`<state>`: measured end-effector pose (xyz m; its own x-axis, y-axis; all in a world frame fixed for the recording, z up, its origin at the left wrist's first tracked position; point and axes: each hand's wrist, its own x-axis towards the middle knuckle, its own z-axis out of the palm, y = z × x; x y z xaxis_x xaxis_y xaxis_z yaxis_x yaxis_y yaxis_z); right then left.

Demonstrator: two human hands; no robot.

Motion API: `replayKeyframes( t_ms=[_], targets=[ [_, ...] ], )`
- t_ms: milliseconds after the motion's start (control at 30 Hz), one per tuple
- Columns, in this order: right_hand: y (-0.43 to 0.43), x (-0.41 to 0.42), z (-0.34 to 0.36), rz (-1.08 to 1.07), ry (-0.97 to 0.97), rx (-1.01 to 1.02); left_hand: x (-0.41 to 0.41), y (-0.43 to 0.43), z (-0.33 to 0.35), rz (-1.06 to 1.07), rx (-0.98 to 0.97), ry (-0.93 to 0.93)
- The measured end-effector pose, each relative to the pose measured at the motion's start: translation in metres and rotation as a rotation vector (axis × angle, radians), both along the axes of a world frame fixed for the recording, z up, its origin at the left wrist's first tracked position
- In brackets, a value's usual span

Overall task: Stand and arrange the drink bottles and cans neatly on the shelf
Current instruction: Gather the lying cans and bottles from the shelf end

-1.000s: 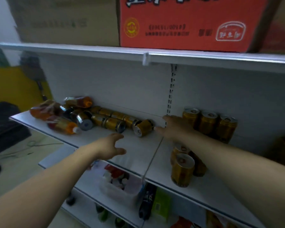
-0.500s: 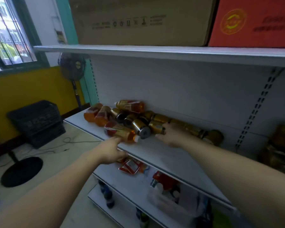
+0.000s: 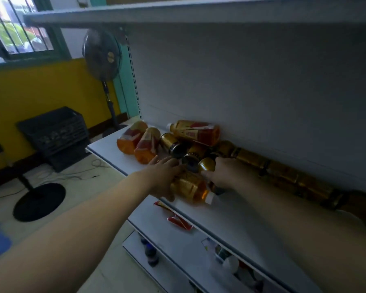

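The shelf carried a jumble of drinks lying on their sides toward its left end. The left hand lay on top of the near bottle, an amber one lying with its white cap toward the front right. The fingers stretched forward and a little apart over the bottle's body, and the thumb hung down its near side; whether the hand actually gripped the bottle could not be told. Just to the right, the right hand was curled round a gold can lying with one end toward the camera, the thumb under it.

Behind the hands lay several more loose cans in a heap. A top bottle rested across them against the back wall. Two bottles lay side by side at the far left end of the shelf, touching each other. A row of cans lay end to end along the back wall, running off to the right.

A lower shelf held red packets. A standing fan and a black crate stood by the yellow wall.
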<state>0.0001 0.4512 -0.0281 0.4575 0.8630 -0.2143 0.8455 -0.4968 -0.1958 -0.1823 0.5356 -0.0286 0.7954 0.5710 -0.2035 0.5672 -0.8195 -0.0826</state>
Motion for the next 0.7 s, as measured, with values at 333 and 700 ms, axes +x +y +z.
replayKeyframes(
  t_ms=[333,700],
  targets=[
    [-0.021,-0.013,-0.008,-0.281,0.127,0.297,0.001,0.036,-0.02,-0.232,0.023,-0.139],
    [-0.136,-0.054,0.008,-0.891,0.546,0.995,0.015,-0.006,0.003,-0.215,-0.585,-0.47]
  ],
)
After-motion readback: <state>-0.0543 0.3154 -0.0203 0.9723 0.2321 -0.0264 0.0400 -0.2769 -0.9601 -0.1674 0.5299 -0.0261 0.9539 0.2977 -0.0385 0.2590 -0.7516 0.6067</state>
